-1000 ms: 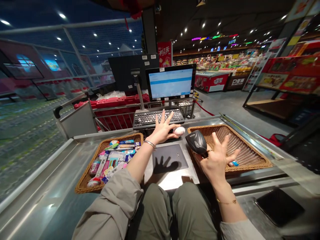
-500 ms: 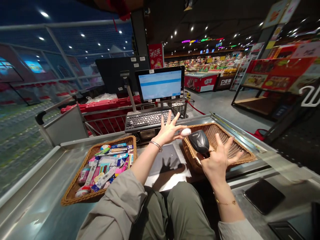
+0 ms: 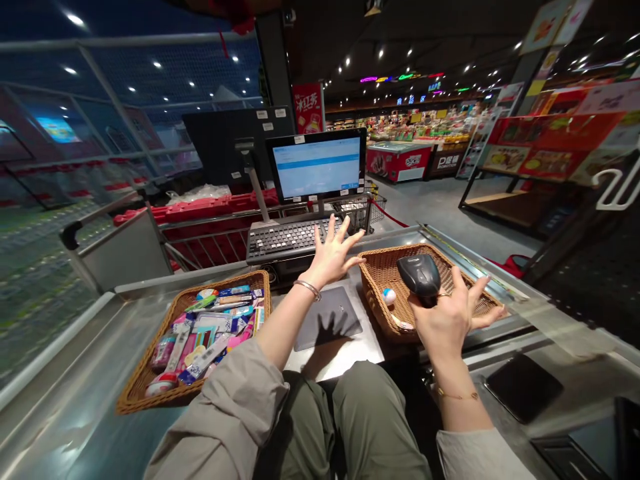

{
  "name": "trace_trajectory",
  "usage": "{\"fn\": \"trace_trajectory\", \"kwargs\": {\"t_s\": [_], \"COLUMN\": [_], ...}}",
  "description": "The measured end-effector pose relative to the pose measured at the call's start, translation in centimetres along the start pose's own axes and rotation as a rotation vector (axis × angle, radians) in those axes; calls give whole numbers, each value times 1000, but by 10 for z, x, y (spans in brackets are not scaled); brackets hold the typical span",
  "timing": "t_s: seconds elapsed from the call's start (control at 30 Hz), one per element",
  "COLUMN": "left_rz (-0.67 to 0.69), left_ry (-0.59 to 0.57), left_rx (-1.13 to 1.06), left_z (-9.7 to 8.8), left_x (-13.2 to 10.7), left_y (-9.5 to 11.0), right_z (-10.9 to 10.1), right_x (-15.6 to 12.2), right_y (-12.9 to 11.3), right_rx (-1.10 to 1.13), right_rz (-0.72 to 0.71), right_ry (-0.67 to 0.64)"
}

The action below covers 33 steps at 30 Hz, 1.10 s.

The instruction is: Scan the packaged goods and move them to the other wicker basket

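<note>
My left hand (image 3: 334,257) is held above the counter in front of the keyboard (image 3: 290,239), fingers spread and holding nothing. Its thumb points toward the near-left rim of the right wicker basket (image 3: 374,313). Inside that basket rests a small white round item (image 3: 389,297) with blue and red on it. A black handheld barcode scanner (image 3: 420,275) is held over the basket by my right hand (image 3: 447,323), with some fingers spread out; the scanner's handle is mostly hidden. To the left stands another wicker basket (image 3: 131,395) filled with small packaged goods (image 3: 215,327).
Behind the keyboard stands a lit monitor (image 3: 317,165). A grey flat pad (image 3: 327,319) lies on the counter between the baskets. On the right counter is a black square pad (image 3: 524,387). A metal cart rail (image 3: 200,243) runs beyond the counter.
The small round item has left my left hand and now lies in the right basket. My right hand has moved the scanner rightward. The left hand's fingers are spread.
</note>
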<state>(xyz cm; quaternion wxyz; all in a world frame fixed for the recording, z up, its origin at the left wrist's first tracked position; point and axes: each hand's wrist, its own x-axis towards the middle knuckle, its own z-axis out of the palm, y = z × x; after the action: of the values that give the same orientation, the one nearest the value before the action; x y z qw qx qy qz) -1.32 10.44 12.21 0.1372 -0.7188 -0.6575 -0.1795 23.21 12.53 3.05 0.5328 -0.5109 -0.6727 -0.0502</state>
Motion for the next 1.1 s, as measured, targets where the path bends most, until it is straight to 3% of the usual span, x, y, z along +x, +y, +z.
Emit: {"fn": "trace_trajectory", "kwargs": {"t_s": [0.2,0.57,0.7,0.87,1.1], "left_rz": [-99,-406,-478,-507,-515], "left_ry": [13,-25,-55,-113,-178], "left_rx": [13,133,179,197,235], "left_z": [-16,-56,-62,-60,-45], "left_x": [-39,-151,-186,-220,-252], "left_y": [-29,-113,-133,-141,-131], "right_z": [8,34,44,56,65], "right_x": [3,-16,-27,-41,-60], "right_y": [-17,-76,-97,-120,-138], "right_rx": [56,149,185,214,270], "right_rz": [-76,-251,-315,-380,-438], "right_ry": [-1,-171,-225,-285,-337]}}
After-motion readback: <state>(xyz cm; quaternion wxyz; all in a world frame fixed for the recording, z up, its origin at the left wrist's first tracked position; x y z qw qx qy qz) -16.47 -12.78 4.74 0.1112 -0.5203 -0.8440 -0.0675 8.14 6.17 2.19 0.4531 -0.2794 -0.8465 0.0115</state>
